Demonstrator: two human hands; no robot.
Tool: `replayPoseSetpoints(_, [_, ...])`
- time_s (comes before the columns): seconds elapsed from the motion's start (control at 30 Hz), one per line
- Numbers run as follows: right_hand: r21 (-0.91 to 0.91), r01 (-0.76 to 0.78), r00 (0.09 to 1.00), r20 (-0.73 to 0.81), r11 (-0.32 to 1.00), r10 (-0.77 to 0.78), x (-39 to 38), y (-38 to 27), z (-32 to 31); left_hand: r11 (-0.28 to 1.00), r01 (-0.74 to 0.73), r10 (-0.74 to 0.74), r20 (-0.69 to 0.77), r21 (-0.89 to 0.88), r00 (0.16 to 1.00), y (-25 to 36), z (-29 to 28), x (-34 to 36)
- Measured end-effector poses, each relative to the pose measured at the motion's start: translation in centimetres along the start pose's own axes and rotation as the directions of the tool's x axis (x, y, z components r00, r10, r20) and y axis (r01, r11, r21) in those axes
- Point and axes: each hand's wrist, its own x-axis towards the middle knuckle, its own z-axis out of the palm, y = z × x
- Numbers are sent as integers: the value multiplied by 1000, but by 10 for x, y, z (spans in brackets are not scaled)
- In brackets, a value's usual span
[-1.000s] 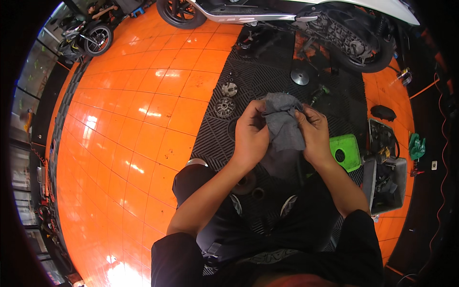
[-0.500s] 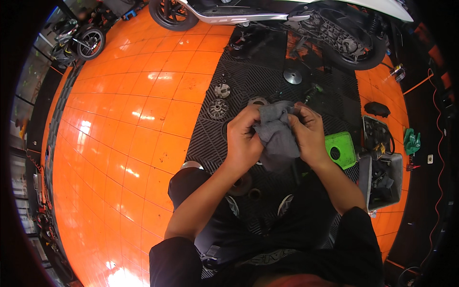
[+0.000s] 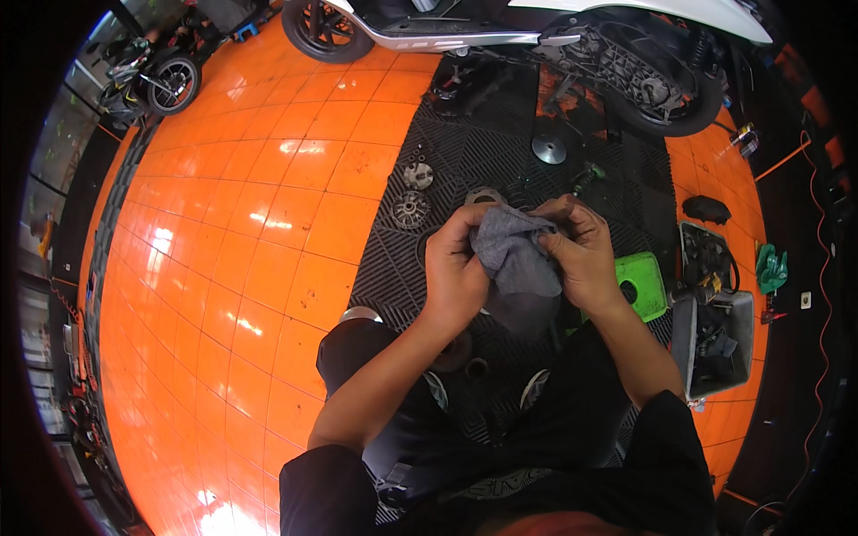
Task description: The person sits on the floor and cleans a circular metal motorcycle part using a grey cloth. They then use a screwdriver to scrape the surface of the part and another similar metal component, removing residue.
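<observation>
A grey cloth (image 3: 518, 263) is bunched between my two hands, over the black ribbed mat (image 3: 384, 268). My left hand (image 3: 456, 268) grips its left side with fingers curled. My right hand (image 3: 583, 259) pinches the upper right part with thumb and fingers; whether anything lies inside the folds is hidden. Beyond the hands on the mat are a finned metal part (image 3: 410, 209), a smaller metal part (image 3: 418, 176), a shiny disc (image 3: 549, 149) and a green tool (image 3: 588, 179). A bright green tray (image 3: 645, 277) sits right of my right hand, partly behind it.
A white scooter (image 3: 465, 40) spans the top. A motorbike (image 3: 152, 85) stands top left, near a blurred person. Right of the mat are a grey bin (image 3: 742, 344), a black case (image 3: 706, 211), an open toolbox (image 3: 702, 250) and green gloves (image 3: 770, 268). Orange tiles (image 3: 232, 232) lie left.
Both hands and the cloth have shifted slightly down and leftward. The cloth's folds have changed and its top is lower, still held between both hands. The view has shifted a little.
</observation>
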Motion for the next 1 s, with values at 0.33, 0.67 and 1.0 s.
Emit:
replayPoseSetpoints(0.33, [105, -9, 996, -87, 994, 18, 0, 7, 0, 996, -21, 12, 98, 87, 995, -8, -2, 2])
replayPoseSetpoints(0.67, [138, -165, 986, 36, 977, 162, 0, 10, -7, 994, -88, 89, -12, 59, 996, -7, -2, 5])
replayPoseSetpoints(1.0, [110, -128, 992, -7, 986, 129, -1, 11, -3, 959, -156, 156, 18, 235, 988, 5, 3, 4])
